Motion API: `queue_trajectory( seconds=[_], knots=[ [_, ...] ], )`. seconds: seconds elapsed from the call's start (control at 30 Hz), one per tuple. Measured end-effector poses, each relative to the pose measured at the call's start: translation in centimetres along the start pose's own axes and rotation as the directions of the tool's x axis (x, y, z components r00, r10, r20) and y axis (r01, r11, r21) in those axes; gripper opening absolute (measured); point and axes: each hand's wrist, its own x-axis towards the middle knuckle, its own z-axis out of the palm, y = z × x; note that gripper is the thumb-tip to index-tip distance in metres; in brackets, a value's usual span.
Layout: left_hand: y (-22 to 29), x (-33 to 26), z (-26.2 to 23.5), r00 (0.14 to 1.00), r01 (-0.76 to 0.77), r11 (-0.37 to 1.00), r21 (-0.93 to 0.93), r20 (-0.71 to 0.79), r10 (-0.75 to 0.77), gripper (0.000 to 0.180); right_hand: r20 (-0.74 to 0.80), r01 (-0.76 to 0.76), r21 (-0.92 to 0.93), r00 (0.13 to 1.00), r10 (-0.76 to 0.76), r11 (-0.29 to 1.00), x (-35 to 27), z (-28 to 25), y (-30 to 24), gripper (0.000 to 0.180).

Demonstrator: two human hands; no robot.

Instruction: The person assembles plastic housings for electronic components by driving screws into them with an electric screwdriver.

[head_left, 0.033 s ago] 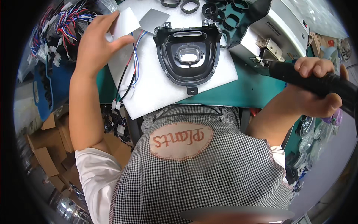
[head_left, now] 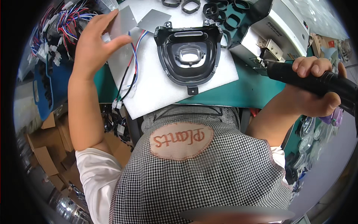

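Observation:
My left hand point(head_left: 93, 43) is at the upper left, its fingers and thumb closed around the edges of a thin grey square plate point(head_left: 126, 20). A second grey square plate point(head_left: 154, 20) lies just to its right. Red, black, blue and white wires point(head_left: 132, 63) run down from near the plates to white connectors. My right hand point(head_left: 317, 86) wraps round a black electric screwdriver point(head_left: 298, 74), whose front end meets a silver screw feeder point(head_left: 274, 50). Between my hands a black lamp housing point(head_left: 189, 54) with a clear lens rests on a white foam sheet point(head_left: 153, 95).
Several black ring frames point(head_left: 233, 21) sit behind the housing on the green mat point(head_left: 257, 87). A heap of coloured wire harnesses point(head_left: 71, 22) fills the far left. Cardboard boxes point(head_left: 48, 153) stand below left, and bagged clear parts point(head_left: 307, 140) are at the right.
The plate in my left hand has turned from bright white to grey as it tilts, and the thumb has shifted slightly left. The screwdriver has moved a little left, toward the feeder.

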Motion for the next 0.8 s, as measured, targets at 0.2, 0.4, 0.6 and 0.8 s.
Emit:
queue_trajectory(
  seconds=[0.2, 0.4, 0.6, 0.8],
  knots=[
    [1.1, -0.5, -2.1, 0.969, -0.032, 0.638, -0.769, 0.134, 0.21, 0.066, 0.097, -0.033, 0.132, 0.995, 0.021, 0.991, 0.3, 1.8, -0.1, 0.076],
    [8.3, -1.5, 2.7, 0.969, -0.213, 0.949, -0.233, 0.07, 0.235, 0.071, 0.339, -0.049, 0.097, 0.941, 0.013, 0.994, 1.8, 3.7, 0.5, 0.088],
    [10.3, -1.8, 5.1, 0.985, -0.155, 0.979, -0.13, -0.09, 0.144, 0.066, -0.025, -0.168, 0.134, 0.985, 0.173, 0.977, 1.2, 8.1, 1.4, 0.021],
    [11.5, -1.6, 5.7, 0.988, -0.15, 0.986, -0.074, -0.058, 0.145, 0.063, 0.253, -0.002, 0.264, 0.965, -0.067, 0.964, 1.8, 6.1, 3.1, 0.093]
  ],
)
